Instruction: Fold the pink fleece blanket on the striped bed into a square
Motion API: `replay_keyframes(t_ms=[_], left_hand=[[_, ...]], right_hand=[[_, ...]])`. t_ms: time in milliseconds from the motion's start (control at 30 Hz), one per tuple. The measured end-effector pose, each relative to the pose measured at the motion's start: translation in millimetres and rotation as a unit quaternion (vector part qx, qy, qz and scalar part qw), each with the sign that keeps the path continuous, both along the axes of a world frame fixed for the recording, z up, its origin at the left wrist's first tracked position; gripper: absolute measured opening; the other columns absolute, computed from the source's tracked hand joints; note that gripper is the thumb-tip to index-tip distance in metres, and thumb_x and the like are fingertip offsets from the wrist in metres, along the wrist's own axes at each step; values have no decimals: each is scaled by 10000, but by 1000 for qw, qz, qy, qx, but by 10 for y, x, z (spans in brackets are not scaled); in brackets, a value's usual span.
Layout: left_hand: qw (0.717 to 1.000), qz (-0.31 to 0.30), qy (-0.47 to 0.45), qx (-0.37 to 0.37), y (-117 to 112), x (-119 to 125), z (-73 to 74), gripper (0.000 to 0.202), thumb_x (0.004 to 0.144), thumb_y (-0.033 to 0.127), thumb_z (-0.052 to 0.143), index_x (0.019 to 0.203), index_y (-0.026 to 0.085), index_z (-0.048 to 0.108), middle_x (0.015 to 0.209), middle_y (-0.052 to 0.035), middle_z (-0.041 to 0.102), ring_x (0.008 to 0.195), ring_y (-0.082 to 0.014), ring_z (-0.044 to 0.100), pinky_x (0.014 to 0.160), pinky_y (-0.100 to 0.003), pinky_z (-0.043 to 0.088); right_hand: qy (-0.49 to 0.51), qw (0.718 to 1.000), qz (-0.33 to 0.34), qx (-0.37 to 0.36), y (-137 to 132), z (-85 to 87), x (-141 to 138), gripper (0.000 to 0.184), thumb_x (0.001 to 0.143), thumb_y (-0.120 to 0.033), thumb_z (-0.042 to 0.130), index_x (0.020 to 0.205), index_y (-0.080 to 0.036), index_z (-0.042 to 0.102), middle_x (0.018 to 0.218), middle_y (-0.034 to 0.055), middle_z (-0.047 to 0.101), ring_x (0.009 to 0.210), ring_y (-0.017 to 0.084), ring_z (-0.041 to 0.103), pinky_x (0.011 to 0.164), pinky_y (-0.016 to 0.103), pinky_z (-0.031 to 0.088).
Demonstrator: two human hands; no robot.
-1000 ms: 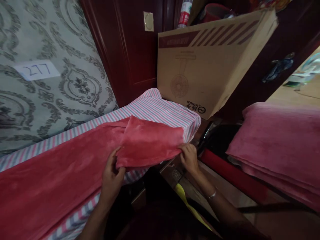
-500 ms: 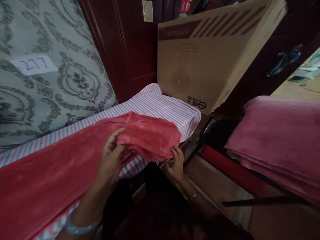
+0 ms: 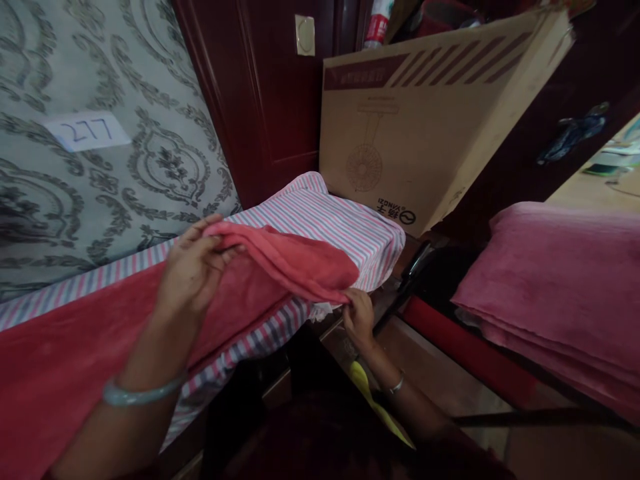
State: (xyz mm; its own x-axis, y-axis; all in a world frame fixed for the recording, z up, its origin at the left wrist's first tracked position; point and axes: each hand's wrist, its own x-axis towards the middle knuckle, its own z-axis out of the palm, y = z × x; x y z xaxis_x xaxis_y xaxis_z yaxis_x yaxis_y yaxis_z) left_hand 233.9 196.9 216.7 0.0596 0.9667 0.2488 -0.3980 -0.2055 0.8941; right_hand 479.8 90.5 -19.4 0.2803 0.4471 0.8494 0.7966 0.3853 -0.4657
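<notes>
A red fleece blanket (image 3: 60,360) lies along a narrow surface covered with a pink-and-grey striped cloth (image 3: 330,223). Its right end is folded back into a doubled flap (image 3: 305,263). My left hand (image 3: 193,267) pinches the upper edge of that flap and holds it lifted, near the wall side. My right hand (image 3: 357,317) grips the flap's lower right corner at the front edge of the striped surface. A pale bangle sits on my left wrist and a thin bracelet on my right.
A large cardboard box (image 3: 425,113) with a fan drawing leans at the far end of the striped surface. Dark red wooden panels (image 3: 270,100) stand behind, patterned grey wallpaper with a "277" label (image 3: 87,131) on the left. Folded pink blankets (image 3: 560,280) lie stacked on the right.
My left hand has moved up and left, toward the wall, lifting the flap's edge. My right hand stayed on the flap's lower right corner, shifting slightly left.
</notes>
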Motion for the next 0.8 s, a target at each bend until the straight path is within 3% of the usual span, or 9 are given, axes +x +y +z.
replay_keyframes(t_ms=[100, 167, 233, 300, 333, 400, 533, 667, 800], left_hand=[[997, 77, 17, 14, 378, -347, 46, 251, 733, -13, 561, 881, 188, 589, 760, 42, 611, 699, -97, 620, 783, -294, 612], [982, 174, 76, 22, 523, -564, -70, 245, 763, 5, 553, 927, 187, 556, 830, 35, 602, 782, -114, 622, 884, -355, 591], [928, 316, 186, 64, 506, -691, -288, 328, 761, 43, 588, 1057, 178, 558, 986, -7, 624, 932, -166, 627, 981, -418, 544], [850, 377, 331, 163, 338, -683, -545, 436, 735, 75, 623, 1160, 161, 575, 1168, -79, 623, 1131, -241, 594, 1073, -467, 476], [825, 345, 393, 214, 217, -627, -667, 376, 761, 113, 622, 1132, 167, 609, 1183, -95, 629, 1169, -266, 585, 1083, -484, 465], [805, 203, 468, 302, -43, -435, -861, 220, 874, 221, 593, 1084, 202, 657, 1151, -84, 678, 1158, -265, 613, 1074, -482, 475], [793, 13, 476, 380, -381, 28, -1012, 286, 947, 270, 576, 1220, 218, 641, 1203, -101, 708, 1139, -246, 645, 1017, -440, 519], [824, -33, 452, 341, -392, 250, -1020, 247, 970, 220, 511, 1178, 203, 643, 1136, -100, 726, 1048, -226, 678, 930, -391, 553], [841, -63, 446, 300, -359, 266, -1068, 272, 928, 243, 564, 1185, 180, 629, 1162, -116, 719, 1053, -242, 672, 940, -398, 536]], right_hand=[[20, 998, 54, 20, 73, 540, 3, 298, 927, -130, 493, 1163, -226, 647, 993, 71, 683, 916, 239, 642, 815, 393, 532], [25, 995, 100, 12, 144, 827, -50, 265, 943, -173, 529, 1173, -222, 649, 1009, 72, 703, 907, 234, 660, 808, 380, 542], [29, 987, 155, -14, 223, 994, -142, 237, 943, -203, 548, 1146, -223, 667, 1028, 72, 726, 927, 235, 681, 827, 379, 553], [40, 977, 204, -47, 295, 1052, -256, 216, 928, -216, 556, 1096, -227, 691, 1011, 63, 744, 929, 235, 697, 824, 370, 562], [47, 971, 225, -63, 323, 1055, -315, 211, 917, -219, 560, 1075, -228, 700, 998, 58, 750, 918, 234, 702, 808, 362, 566], [64, 960, 256, -91, 354, 1042, -423, 215, 896, -223, 568, 1059, -230, 708, 986, 51, 754, 894, 230, 707, 780, 350, 572], [100, 946, 284, -125, 331, 1044, -535, 263, 883, -262, 588, 1130, -232, 671, 1053, 52, 739, 919, 232, 695, 811, 360, 567], [143, 947, 252, -139, 287, 1073, -521, 299, 884, -320, 638, 1170, -239, 607, 903, 13, 690, 752, 188, 648, 643, 293, 523], [176, 947, 246, -111, 288, 1056, -501, 265, 853, -312, 706, 1070, -250, 566, 949, 18, 669, 763, 181, 635, 614, 278, 505]])
